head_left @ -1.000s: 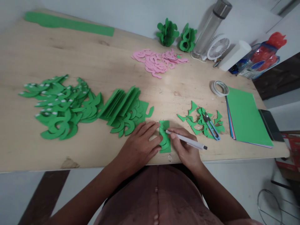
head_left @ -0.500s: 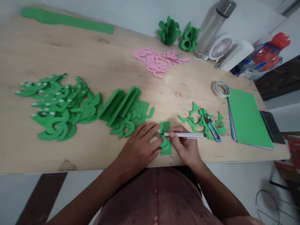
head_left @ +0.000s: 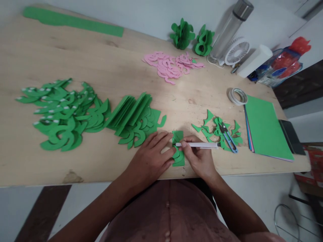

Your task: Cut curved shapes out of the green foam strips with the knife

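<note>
A small green paper rectangle (head_left: 178, 136) lies near the table's front edge with a curved green cut-out (head_left: 177, 155) on top of it. My left hand (head_left: 151, 158) lies flat, fingers spread, pressing the cut-out down from the left. My right hand (head_left: 199, 158) grips a white pen (head_left: 199, 145), whose tip touches the paper beside the cut-out. The pen's shaft points right, almost level.
Green cut-outs (head_left: 63, 112) and folded green strips (head_left: 131, 112) lie to the left. Green scraps with small blue scissors (head_left: 228, 137) sit to the right, then stacked coloured paper (head_left: 267, 129) and a tape roll (head_left: 237, 95). Pink cut-outs (head_left: 171, 65), paper flowers, a flask and a fan stand behind.
The pen's rear end has swung up from pointing down-right to almost level, and its tip has shifted slightly along the cut-out. My left hand has stayed put.
</note>
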Action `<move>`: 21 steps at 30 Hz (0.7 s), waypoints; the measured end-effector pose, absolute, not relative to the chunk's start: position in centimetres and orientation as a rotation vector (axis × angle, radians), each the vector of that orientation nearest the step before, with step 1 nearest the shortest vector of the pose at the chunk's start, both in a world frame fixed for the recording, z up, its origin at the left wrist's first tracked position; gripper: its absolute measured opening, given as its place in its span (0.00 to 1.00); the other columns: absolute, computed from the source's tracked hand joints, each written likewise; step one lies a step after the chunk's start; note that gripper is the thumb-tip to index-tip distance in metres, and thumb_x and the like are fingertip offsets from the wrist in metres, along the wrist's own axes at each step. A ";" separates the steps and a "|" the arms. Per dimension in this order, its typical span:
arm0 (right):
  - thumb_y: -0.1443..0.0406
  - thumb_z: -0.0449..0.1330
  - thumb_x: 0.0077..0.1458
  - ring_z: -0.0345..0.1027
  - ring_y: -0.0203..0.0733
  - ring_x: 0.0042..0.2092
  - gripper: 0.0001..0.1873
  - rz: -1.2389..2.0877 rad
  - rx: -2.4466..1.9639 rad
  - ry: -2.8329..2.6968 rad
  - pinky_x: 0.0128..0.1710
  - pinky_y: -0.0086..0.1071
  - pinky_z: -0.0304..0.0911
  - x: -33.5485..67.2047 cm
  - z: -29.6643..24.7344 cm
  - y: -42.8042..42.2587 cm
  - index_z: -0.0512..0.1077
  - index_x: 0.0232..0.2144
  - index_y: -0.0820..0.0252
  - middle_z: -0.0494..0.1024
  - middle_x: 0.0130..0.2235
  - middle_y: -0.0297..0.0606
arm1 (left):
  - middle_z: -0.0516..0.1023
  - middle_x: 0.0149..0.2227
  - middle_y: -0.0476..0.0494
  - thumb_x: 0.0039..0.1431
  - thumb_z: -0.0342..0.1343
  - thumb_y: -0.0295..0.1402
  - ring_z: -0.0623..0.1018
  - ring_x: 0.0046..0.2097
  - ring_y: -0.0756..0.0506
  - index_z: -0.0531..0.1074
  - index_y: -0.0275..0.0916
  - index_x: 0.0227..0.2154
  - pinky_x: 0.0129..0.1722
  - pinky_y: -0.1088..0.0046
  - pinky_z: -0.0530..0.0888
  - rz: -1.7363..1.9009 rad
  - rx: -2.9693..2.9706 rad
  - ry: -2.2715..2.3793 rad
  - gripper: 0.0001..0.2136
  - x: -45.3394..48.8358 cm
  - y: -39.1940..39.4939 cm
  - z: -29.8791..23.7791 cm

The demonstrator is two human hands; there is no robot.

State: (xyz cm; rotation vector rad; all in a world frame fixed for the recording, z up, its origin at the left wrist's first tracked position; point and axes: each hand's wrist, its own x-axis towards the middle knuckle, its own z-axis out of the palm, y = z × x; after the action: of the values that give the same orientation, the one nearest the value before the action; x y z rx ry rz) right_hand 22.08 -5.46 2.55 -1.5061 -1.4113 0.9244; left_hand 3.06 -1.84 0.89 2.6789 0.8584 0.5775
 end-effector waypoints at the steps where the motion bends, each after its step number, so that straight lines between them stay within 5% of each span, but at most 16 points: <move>1: 0.63 0.56 0.62 0.73 0.39 0.34 0.06 0.923 -1.504 -1.418 0.35 0.32 0.68 22.1 2.6 -5.4 0.72 0.34 0.55 0.77 0.31 0.34 | 0.71 0.60 0.32 0.66 0.51 0.33 0.69 0.63 0.34 0.74 0.39 0.46 0.61 0.46 0.68 0.576 2.681 0.858 0.10 3.0 -1.8 0.8; 21: 0.60 0.57 0.62 0.73 0.39 0.34 0.07 0.959 -1.499 -1.352 0.35 0.32 0.68 22.1 2.4 -5.5 0.72 0.34 0.56 0.77 0.31 0.35 | 0.71 0.60 0.34 0.66 0.51 0.33 0.68 0.63 0.35 0.75 0.40 0.44 0.62 0.47 0.68 0.579 2.675 0.854 0.10 3.1 -1.8 1.0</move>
State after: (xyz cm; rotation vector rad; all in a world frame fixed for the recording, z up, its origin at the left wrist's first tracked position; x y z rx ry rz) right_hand 22.09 -5.54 2.40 -1.4985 -1.3515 0.9587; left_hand 3.12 -1.79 1.02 2.6748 0.8539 0.5790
